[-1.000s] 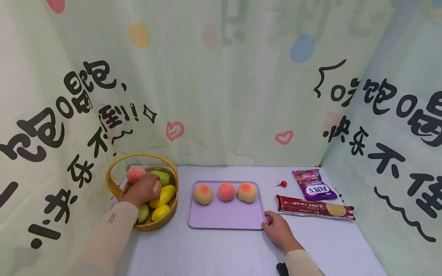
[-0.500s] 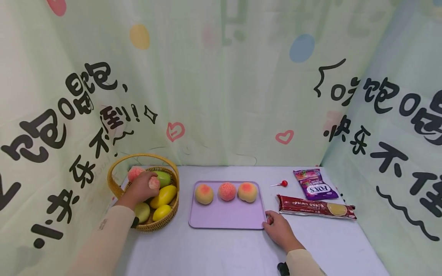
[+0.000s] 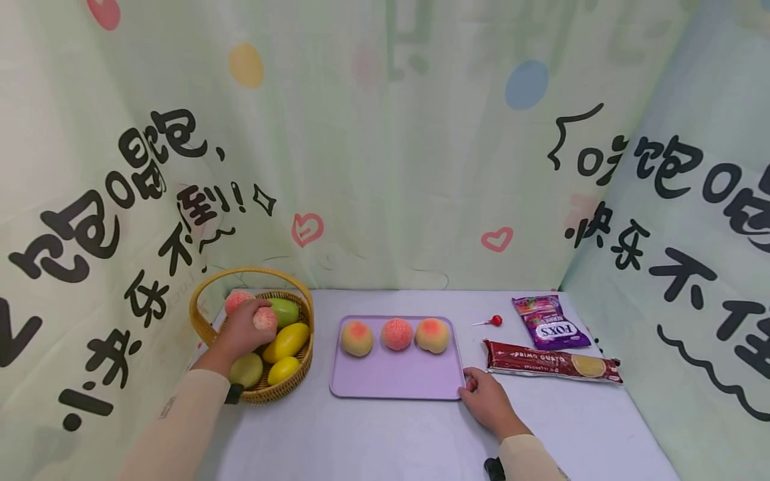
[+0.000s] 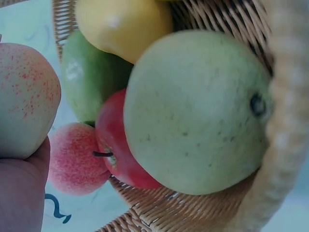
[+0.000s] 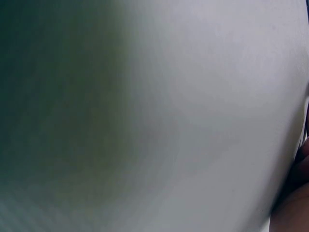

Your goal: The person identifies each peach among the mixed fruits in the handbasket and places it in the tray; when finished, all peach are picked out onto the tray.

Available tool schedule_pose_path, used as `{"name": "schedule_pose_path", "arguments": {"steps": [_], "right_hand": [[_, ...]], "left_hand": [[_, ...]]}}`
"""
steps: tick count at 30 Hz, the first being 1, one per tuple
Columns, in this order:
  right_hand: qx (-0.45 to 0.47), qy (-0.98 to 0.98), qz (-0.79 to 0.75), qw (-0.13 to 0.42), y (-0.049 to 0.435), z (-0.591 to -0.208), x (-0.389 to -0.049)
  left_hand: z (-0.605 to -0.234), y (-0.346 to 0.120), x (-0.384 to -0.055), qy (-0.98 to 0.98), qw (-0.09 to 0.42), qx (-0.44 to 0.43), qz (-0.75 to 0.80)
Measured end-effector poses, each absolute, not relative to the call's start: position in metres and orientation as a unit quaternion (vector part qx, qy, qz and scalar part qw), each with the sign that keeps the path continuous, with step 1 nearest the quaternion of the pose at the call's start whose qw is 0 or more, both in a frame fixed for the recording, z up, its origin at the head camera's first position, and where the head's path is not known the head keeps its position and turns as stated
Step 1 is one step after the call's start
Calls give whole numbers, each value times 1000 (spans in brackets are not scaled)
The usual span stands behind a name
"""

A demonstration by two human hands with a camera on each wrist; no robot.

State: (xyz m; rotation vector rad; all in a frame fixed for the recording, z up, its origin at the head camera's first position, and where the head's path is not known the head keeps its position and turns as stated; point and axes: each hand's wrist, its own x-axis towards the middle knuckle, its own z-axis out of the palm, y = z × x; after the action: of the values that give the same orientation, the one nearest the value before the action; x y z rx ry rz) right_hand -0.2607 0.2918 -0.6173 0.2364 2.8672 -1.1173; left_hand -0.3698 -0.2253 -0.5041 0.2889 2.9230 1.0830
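My left hand [image 3: 240, 333] holds a pinkish peach [image 3: 265, 318] over the wicker basket [image 3: 307, 361]. In the left wrist view that peach [image 4: 26, 99] rests against the thumb side of the hand [image 4: 21, 193]. Inside the basket lie a green mango [image 4: 84, 77], a red apple [image 4: 118, 145], another pink peach [image 4: 77, 159], a large round pale-green fruit [image 4: 198, 111] and yellow fruits [image 3: 287, 342]. At the near right corner of the lilac tray [image 3: 397, 381], my right hand [image 3: 488, 403] grips the rim. Three peaches [image 3: 397, 334] sit in a row on the tray.
Right of the tray lie a red lollipop [image 3: 496, 321], a purple Fox's candy bag [image 3: 550, 324] and a long dark-red packet [image 3: 553, 362]. The basket's arched handle [image 3: 259, 270] stands upright near the left hand. A printed curtain [image 3: 397, 200] closes off the back and sides.
The left hand has lifted the peach slightly from among the fruit, and more of it shows. The right hand stays at the tray corner.
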Motion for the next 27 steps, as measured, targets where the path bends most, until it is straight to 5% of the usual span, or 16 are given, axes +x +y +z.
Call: {"name": "schedule_pose_path", "arguments": {"steps": [27], "right_hand": [[93, 924, -367, 49, 287, -608, -257]], "left_hand": [[-473, -178, -320, 872, -25, 81, 482]]}}
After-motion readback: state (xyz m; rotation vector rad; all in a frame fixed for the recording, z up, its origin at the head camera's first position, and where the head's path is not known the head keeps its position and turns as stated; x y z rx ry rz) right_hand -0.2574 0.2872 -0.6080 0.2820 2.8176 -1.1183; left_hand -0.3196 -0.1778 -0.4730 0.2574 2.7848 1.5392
